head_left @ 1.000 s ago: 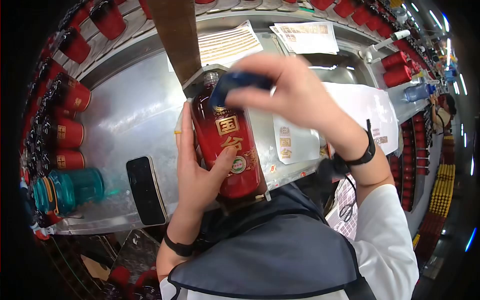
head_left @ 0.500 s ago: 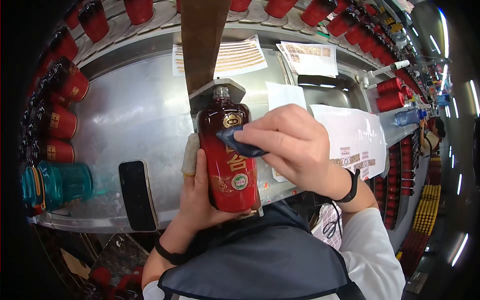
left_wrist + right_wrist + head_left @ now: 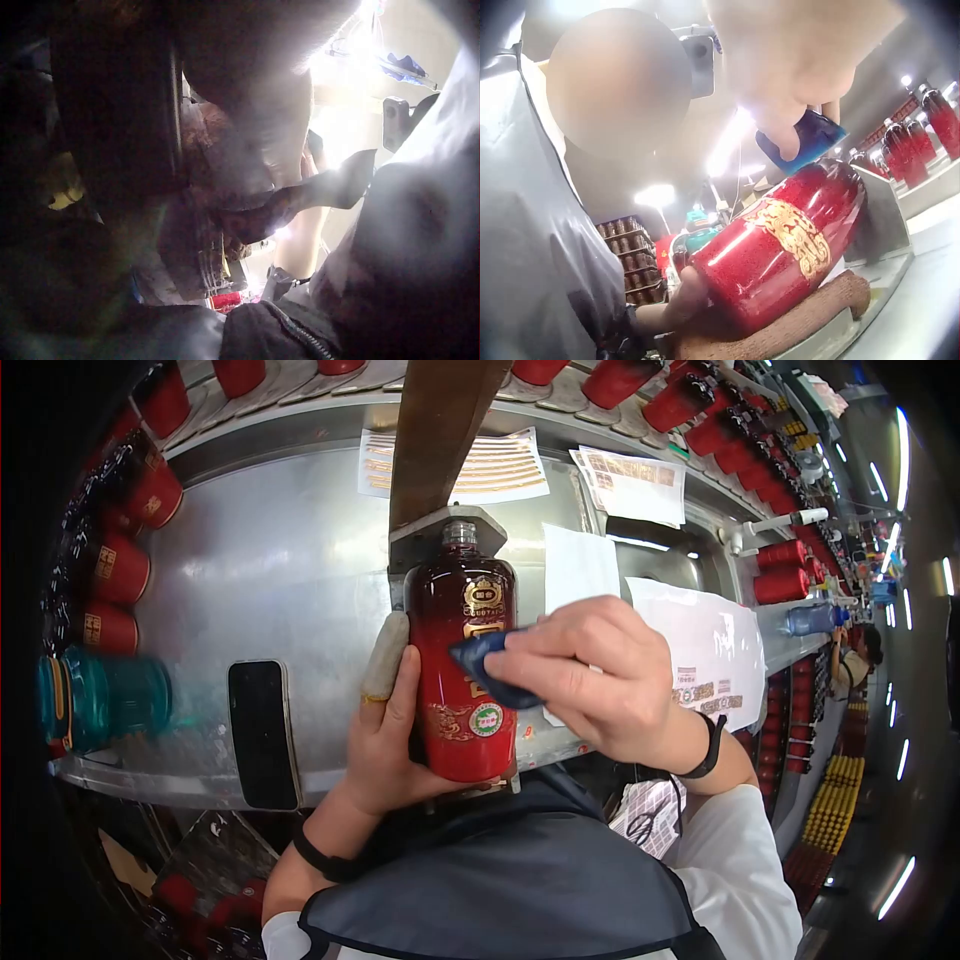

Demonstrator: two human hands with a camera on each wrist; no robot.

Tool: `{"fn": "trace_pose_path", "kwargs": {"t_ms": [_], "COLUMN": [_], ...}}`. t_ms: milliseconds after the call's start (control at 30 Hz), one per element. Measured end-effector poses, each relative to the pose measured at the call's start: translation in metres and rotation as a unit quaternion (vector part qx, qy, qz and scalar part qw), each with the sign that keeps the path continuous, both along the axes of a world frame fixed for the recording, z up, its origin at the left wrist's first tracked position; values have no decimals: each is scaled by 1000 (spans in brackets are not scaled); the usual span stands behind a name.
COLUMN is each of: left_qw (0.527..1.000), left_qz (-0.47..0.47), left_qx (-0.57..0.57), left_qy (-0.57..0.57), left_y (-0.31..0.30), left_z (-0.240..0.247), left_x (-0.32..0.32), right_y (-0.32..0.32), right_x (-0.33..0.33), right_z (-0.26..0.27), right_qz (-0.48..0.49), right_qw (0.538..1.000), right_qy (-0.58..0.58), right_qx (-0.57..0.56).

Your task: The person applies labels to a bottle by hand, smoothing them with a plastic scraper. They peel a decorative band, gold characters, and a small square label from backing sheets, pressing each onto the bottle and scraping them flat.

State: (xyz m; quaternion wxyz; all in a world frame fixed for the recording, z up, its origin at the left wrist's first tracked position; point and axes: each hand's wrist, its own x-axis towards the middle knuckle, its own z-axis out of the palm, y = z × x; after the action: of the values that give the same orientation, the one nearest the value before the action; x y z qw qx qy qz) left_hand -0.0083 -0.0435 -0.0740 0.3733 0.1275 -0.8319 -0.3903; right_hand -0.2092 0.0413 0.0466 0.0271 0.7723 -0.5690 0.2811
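A red glass bottle (image 3: 462,745), dark at the shoulder, lies tilted on a stand with its uncapped neck pointing away from me. Gold characters and a round green-and-white sticker (image 3: 486,720) mark its front. My left hand (image 3: 385,745) holds it by the lower left side and base, the thumb hidden; one finger wears a grey cover (image 3: 388,652) with a yellow band. Between thumb and fingers, my right hand (image 3: 610,675) pinches a dark blue flat pad (image 3: 490,668) against the bottle's gold lettering. In the right wrist view this pad (image 3: 802,142) overlaps the bottle's upper side.
On the metal table are a phone (image 3: 262,735), a teal bottle (image 3: 120,698), printed sheets (image 3: 640,485) and a strip sheet (image 3: 500,465). A brown post (image 3: 435,440) rises behind the bottle. Red bottles (image 3: 150,480) line the left and back edges. Scissors (image 3: 645,825) lie below the right forearm.
My right hand has come down from near the bottle's neck to its lettering with the blue pad. The left thumb has left the bottle's front. The head view has shifted.
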Motion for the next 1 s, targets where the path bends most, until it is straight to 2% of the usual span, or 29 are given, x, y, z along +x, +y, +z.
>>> {"fn": "trace_pose_path", "kwargs": {"t_ms": [133, 200, 233, 333, 367, 433, 500, 567, 600, 633, 700, 767, 800, 833, 867, 900, 933, 967, 1000], "left_qw": [1000, 999, 999, 1000, 1000, 1000, 1000, 1000, 1000, 1000, 1000, 1000, 1000, 1000, 1000, 1000, 1000, 1000, 1000], "left_qz": [-3, -9, -4, 3, 4, 4, -1, -8, -3, 1, -4, 4, 8, 9, 2, -2, 3, 10, 6], "left_qx": [9, 31, 34, -3, -1, 7, 12, 16, 14, 14, 17, 12, 8, 3, 17, 15, 14, 14, 24], "left_qy": [9, 3, 2, 6, 6, 1, -1, 2, -1, -2, -4, 3, 9, 14, 3, 3, -2, -7, -19], "left_y": [0, 0, -1, -3, -3, -3, -1, -2, -2, -3, -3, -5, -4, -3, -1, 1, 1, 0, 1], "left_z": [-3, -3, -3, -9, -8, -3, -1, 0, 0, 0, -4, -5, -5, -5, -2, -2, -3, -3, -1], "left_x": [0, 1, 2, 1, 1, 1, 1, 1, 1, 2, 3, 1, 0, 0, 0, 1, 2, 2, 3], "right_y": [4, 1, 3, 18, 25, 23, 2, -15, -15, -11, 12, 24, 26, 18, 5, -3, -1, 0, 3], "right_x": [-1, -5, 0, 32, 34, 30, 10, -18, -15, -15, 13, 33, 36, 25, 4, -8, -8, -9, -8], "right_z": [10, 11, 7, -14, -2, 2, 12, 0, 7, 5, -19, -14, -6, -2, 3, 5, 5, 2, -4], "right_qz": [12, -33, -28, 103, 149, 127, -49, -144, -157, -68, 61, 154, 148, 143, -8, -150, -151, -111, -67], "right_qw": [998, 998, 998, 994, 987, 979, 947, 953, 976, 998, 998, 987, 979, 980, 966, 913, 914, 974, 997], "right_qy": [-23, 47, 46, 27, 16, -41, -194, -247, -140, 9, -20, -16, -61, -63, -185, -299, -297, -147, 7], "right_qx": [54, 24, 27, -24, 64, 154, 250, 100, 65, 14, 12, 37, 124, 124, 181, 234, 231, 129, 22]}}
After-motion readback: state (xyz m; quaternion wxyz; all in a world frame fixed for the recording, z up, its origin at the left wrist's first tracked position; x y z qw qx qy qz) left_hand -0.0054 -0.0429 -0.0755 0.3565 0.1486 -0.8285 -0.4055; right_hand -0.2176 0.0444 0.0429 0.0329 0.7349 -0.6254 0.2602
